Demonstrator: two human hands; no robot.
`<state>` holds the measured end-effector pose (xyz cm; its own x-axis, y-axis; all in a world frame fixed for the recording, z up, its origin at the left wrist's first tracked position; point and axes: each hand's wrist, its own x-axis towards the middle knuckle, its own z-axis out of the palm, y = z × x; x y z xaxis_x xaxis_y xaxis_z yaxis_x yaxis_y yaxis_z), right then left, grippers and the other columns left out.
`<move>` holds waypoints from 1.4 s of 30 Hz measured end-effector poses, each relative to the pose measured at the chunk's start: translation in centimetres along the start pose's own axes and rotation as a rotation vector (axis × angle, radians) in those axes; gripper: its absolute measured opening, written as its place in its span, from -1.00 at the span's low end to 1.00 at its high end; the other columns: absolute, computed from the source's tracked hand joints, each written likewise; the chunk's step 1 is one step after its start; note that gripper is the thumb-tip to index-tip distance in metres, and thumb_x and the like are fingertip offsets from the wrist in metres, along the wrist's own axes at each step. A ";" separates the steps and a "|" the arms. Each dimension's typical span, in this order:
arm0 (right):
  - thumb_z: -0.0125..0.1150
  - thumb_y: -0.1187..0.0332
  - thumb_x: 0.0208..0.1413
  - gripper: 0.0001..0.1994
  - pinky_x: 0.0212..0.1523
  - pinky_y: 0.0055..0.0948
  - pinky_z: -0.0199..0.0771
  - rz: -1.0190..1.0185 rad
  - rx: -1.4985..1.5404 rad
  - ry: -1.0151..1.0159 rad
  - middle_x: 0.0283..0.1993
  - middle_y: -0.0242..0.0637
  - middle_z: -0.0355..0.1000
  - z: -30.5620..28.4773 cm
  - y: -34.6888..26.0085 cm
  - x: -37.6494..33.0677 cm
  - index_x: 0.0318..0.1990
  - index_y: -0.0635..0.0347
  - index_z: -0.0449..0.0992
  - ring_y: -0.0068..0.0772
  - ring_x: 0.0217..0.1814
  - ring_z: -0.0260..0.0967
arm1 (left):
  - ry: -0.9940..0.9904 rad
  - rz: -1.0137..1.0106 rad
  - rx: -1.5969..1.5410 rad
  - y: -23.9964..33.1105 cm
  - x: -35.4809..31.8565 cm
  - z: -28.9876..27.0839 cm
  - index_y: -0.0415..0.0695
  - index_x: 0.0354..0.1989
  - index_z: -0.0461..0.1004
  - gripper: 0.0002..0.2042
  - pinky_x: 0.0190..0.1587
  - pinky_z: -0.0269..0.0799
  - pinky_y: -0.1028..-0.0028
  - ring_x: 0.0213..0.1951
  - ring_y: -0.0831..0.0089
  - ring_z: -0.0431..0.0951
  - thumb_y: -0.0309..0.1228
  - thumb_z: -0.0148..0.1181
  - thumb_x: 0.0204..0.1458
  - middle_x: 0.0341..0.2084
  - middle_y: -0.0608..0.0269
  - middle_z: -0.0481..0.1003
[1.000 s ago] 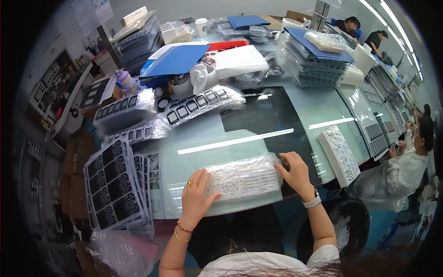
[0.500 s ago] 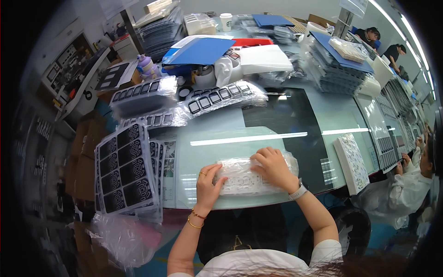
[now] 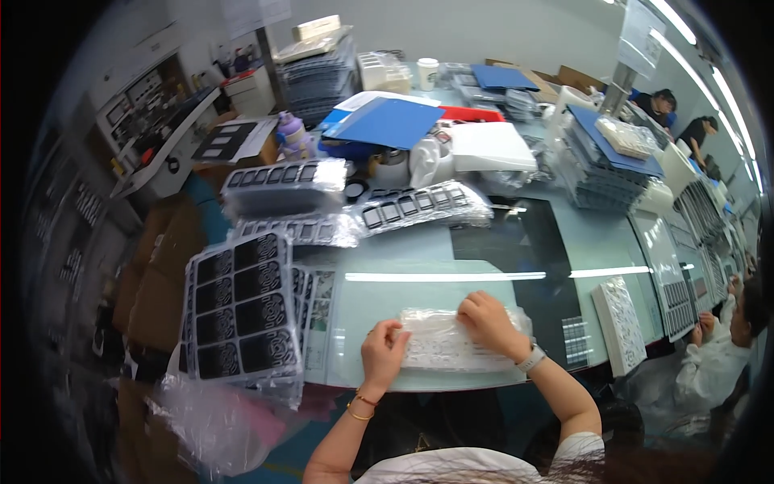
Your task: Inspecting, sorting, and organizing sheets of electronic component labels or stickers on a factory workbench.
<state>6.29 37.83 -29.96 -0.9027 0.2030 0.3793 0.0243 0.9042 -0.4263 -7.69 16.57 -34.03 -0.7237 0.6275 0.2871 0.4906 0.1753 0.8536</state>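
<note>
A flat white pack wrapped in clear plastic [image 3: 439,348] lies at the near edge of a glass-topped table. My left hand [image 3: 384,355] is at its left end, thumb and fingers drawn together on the wrapper's edge. Over the right half of the pack lies my right hand [image 3: 492,324], its fingers bent and its fingertips pinching the loose film on top. The right palm hides part of the pack, and wrapping shows beyond the wrist.
Left of the pack are stacked trays with black patterned panels [image 3: 242,310]. Wrapped trays of framed parts [image 3: 419,206] lie behind. A white speckled block [image 3: 619,327] stands to the right, near a co-worker in white [image 3: 713,347]. Blue boards [image 3: 387,123] top piles at the back.
The whole scene sits lower and slightly farther right in the picture. My left thumb and fingers have come closer together at the pack's left end. My right hand stays on the wrapping.
</note>
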 end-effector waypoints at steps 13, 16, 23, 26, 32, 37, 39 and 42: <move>0.07 0.43 0.19 -0.69 0.07 -0.05 0.49 0.617 -0.217 0.239 -0.05 -0.02 0.56 -1.8 17.4 8.3 0.08 0.13 0.53 0.11 0.04 0.49 | 0.057 -0.114 -0.122 -0.1 -0.1 -0.1 -0.18 -0.19 0.50 -0.90 -0.49 0.27 0.50 -0.61 0.54 0.35 -0.49 0.22 0.15 -0.68 0.34 0.36; 0.04 0.41 0.19 -0.65 0.07 0.00 0.48 0.588 -0.279 0.242 -0.02 0.00 0.55 -1.2 20.6 10.7 0.13 0.07 0.51 0.18 0.06 0.47 | 0.055 -0.116 -0.150 -0.1 0.1 -0.1 -0.18 -0.19 0.51 -0.90 -0.50 0.27 0.51 -0.60 0.55 0.35 -0.49 0.22 0.16 -0.67 0.35 0.36; 0.16 0.15 0.23 -0.73 -0.15 0.08 0.52 0.597 -0.455 0.131 -0.27 0.03 0.56 -2.0 21.2 11.0 -0.23 0.21 0.48 0.21 -0.19 0.52 | 0.057 -0.131 -0.128 0.2 0.4 -0.6 -0.19 -0.17 0.51 -0.90 -0.49 0.27 0.53 -0.59 0.59 0.35 -0.48 0.21 0.18 -0.66 0.36 0.37; 0.28 0.30 0.18 -0.78 -0.29 -0.08 0.57 0.555 -0.464 0.166 -0.32 -0.04 0.57 -3.8 21.5 6.8 -0.15 0.24 0.46 -0.01 -0.29 0.57 | 0.056 -0.144 -0.210 0.3 0.5 -0.1 -0.20 -0.16 0.51 -0.89 -0.49 0.27 0.54 -0.58 0.61 0.35 -0.48 0.21 0.18 -0.65 0.37 0.37; 0.09 0.42 0.34 -0.68 -0.32 -0.56 0.56 0.713 1.345 0.337 -0.23 -0.36 0.46 -6.7 11.9 -1.8 0.19 0.33 0.35 -0.58 -0.33 0.44 | 0.087 -0.140 -0.207 -0.5 0.1 -0.2 -0.21 -0.16 0.50 -0.89 -0.51 0.15 0.59 -0.60 0.67 0.22 -0.48 0.20 0.19 -0.67 0.44 0.28; -0.01 0.29 0.43 -0.71 -0.35 -0.55 0.34 0.711 1.545 0.331 -0.43 -0.54 0.20 -7.6 1.9 -5.0 0.09 0.35 0.44 -0.68 -0.48 0.12 | 0.293 -0.152 -0.420 -1.6 -0.9 -1.1 -0.22 -0.07 0.41 -0.89 -0.33 0.16 0.67 -0.37 0.75 0.27 -0.47 0.04 0.33 -0.40 0.46 0.36; -0.01 0.26 0.43 -0.71 -0.36 -0.58 0.26 0.780 1.418 0.283 -0.49 -0.59 0.11 -7.7 -1.7 -5.5 0.03 0.35 0.45 -0.70 -0.49 0.03 | 0.356 -0.174 -0.454 -1.4 -1.0 -0.7 -0.21 -0.03 0.39 -0.87 -0.30 0.18 0.66 -0.36 0.74 0.28 -0.46 0.04 0.33 -0.39 0.45 0.38; 0.02 0.28 0.41 -0.74 -0.34 -0.59 0.27 0.740 1.195 0.183 -0.47 -0.56 0.22 -5.5 -3.3 -7.1 -0.05 0.33 0.49 -0.70 -0.47 0.13 | 0.293 -0.285 -0.602 -1.4 -3.0 -0.3 -0.17 0.10 0.34 -0.78 -0.28 0.25 0.67 -0.35 0.71 0.34 -0.44 0.03 0.33 -0.38 0.43 0.42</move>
<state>14.94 35.43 -26.73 -0.7718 0.6115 -0.1744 0.0043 -0.2693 -0.9630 -6.31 14.21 -36.02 -0.9253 0.3760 0.0501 -0.0277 -0.1989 0.9796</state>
